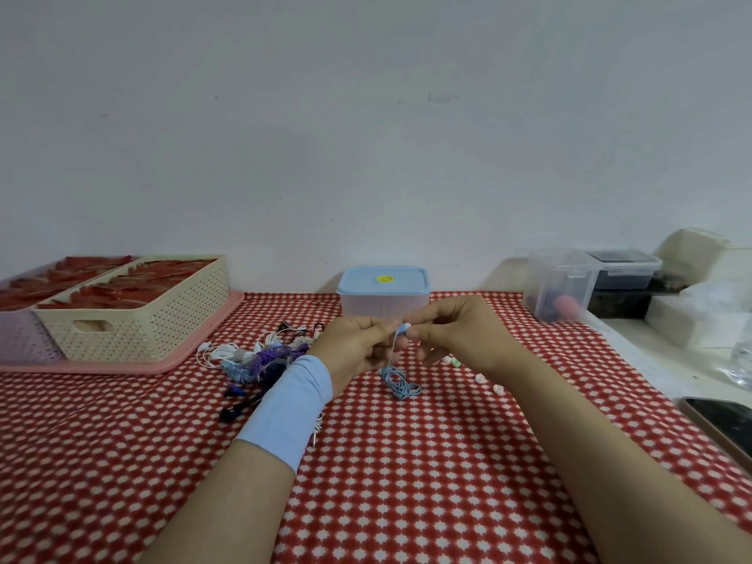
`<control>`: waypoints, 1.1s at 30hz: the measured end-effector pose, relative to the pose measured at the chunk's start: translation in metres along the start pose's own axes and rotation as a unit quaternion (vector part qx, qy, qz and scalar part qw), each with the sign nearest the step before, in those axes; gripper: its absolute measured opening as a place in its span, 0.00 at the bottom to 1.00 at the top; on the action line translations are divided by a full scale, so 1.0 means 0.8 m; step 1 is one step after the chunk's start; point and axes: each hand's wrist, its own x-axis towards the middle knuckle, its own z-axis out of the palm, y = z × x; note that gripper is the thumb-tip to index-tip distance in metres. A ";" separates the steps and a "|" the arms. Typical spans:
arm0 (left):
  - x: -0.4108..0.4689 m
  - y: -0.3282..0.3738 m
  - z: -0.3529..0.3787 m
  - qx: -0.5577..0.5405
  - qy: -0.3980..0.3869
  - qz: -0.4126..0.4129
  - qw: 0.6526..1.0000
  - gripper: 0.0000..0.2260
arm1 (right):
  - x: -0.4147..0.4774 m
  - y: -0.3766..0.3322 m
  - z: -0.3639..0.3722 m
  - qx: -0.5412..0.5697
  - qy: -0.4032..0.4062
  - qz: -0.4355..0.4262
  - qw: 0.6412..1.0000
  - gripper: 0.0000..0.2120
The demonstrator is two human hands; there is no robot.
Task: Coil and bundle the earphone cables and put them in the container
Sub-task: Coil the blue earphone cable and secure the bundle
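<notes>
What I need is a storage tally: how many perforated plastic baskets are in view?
2. A cream perforated plastic basket sits on the pink tray, far left; a lilac perforated basket beside it, cropped by the frame.

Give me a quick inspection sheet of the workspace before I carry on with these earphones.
Surface: red-and-white checked tablecloth, lying flat.
Job's things: blue earphone, a loose tangle on the cloth with one end lifted; container behind the hands, blue lid on.
Clutter: small pastel pieces right of the tangle; phone at the right edge.
Hands: left hand and right hand both pinch the blue earphone's raised end.
Cables: earphone pile, white, purple and dark, uncoiled, left of the left hand.
Surroundings: cream basket on a pink tray at left; clear boxes at right; plain wall behind.
</notes>
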 end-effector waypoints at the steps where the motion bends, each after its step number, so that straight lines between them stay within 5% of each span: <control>1: 0.000 0.000 0.000 0.001 -0.004 -0.006 1.000 0.08 | 0.000 0.001 -0.001 -0.006 0.003 -0.003 1.000 0.06; 20: 0.006 -0.007 -0.004 0.118 0.050 0.083 0.988 0.03 | 0.002 0.004 0.008 0.026 0.002 0.041 0.999 0.08; 28: 0.006 -0.006 -0.001 0.074 0.029 0.061 0.995 0.04 | 0.004 0.007 0.009 -0.019 0.035 0.013 0.999 0.06; 33: 0.005 -0.005 -0.004 0.071 0.032 0.069 0.995 0.06 | 0.001 0.004 0.007 0.065 0.022 0.066 0.995 0.08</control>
